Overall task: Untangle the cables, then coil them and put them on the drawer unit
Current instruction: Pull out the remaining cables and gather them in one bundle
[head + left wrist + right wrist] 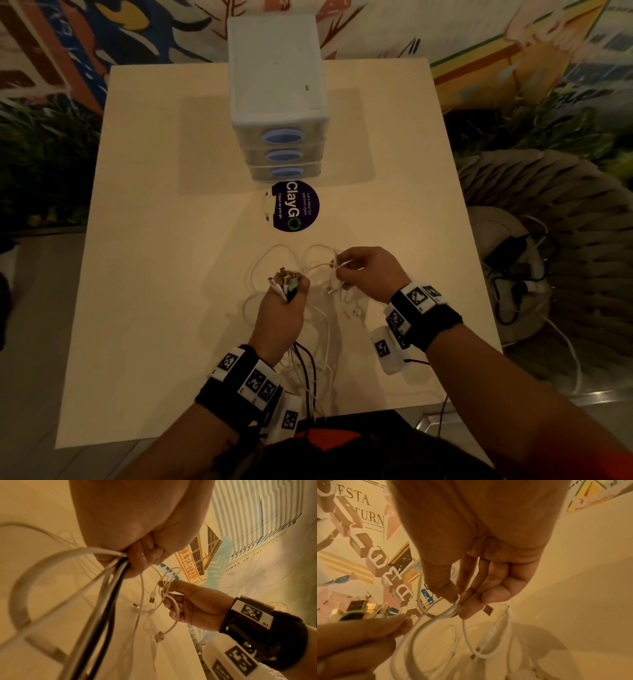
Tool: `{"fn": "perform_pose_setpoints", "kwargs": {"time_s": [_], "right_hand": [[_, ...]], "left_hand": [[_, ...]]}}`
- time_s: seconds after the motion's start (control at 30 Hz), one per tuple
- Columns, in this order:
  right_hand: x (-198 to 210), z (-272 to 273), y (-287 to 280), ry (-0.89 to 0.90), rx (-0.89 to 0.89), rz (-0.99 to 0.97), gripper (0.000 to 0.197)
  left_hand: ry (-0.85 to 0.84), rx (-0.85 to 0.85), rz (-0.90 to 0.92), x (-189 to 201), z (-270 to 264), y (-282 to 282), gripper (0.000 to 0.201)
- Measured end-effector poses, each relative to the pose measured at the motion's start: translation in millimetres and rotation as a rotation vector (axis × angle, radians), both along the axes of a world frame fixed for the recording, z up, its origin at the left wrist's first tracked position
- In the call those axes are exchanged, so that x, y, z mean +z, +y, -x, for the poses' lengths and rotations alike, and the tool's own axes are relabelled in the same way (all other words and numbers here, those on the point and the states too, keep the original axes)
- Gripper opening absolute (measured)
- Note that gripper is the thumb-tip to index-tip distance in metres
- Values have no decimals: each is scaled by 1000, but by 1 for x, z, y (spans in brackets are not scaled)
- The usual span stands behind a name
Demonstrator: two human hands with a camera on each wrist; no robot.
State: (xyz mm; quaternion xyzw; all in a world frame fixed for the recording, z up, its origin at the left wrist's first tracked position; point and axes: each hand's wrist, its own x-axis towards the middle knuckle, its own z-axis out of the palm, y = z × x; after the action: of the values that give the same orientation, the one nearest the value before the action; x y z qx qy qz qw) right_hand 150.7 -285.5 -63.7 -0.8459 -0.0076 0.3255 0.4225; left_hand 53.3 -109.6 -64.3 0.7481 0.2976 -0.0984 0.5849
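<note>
Your left hand [281, 317] closes in a fist around a bundle of cable ends, their plugs [284, 282] fanning up above your knuckles, one with a green-edged housing; white and black leads trail from the bottom of the fist toward the table's near edge. Your right hand [368, 274], just beside the left but not touching it, pinches a thin white cable [436, 609] between thumb and forefinger, a loop of it hanging from the fingertips [452, 595], the other fingers loosely curled. Between and below both hands, the rest of the cables [301, 263] lie in a tangle of white loops on the beige table [154, 240], several loose connectors dangling or resting in the heap. The drawer unit [275, 68], three drawers with blue oval handles, stands at the far middle of the table, well apart from the tangle, its pale top bare of cables. A round dark sticker [296, 207] reading "ClayGo" sits on the tabletop between the unit and the cables. Marker-printed bands wrap both wrists.
</note>
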Motion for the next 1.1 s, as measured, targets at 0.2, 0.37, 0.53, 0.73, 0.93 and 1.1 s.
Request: {"fn": "perform_pose_setpoints", "kwargs": {"time_s": [0.2, 0.37, 0.53, 0.73, 0.93, 1.1], "right_hand": [[12, 7, 1, -58, 67, -16, 18], [18, 10, 0, -94, 101, -44, 10], [18, 3, -8, -160, 16, -2, 7], [5, -9, -39, -190, 18, 86, 11], [-8, -19, -49, -183, 128, 328, 16], [-4, -18, -50, -167, 217, 353, 33]], "left_hand": [[-88, -72, -50, 3, -2, -4, 22], [-2, -57, -43, 4, -6, -6, 36], [75, 92, 35, 3, -4, -3, 43], [99, 228, 154, -2, 0, 8, 40], [76, 219, 253, 5, 4, 4, 36], [18, 141, 394, 10, 7, 7, 23]]}}
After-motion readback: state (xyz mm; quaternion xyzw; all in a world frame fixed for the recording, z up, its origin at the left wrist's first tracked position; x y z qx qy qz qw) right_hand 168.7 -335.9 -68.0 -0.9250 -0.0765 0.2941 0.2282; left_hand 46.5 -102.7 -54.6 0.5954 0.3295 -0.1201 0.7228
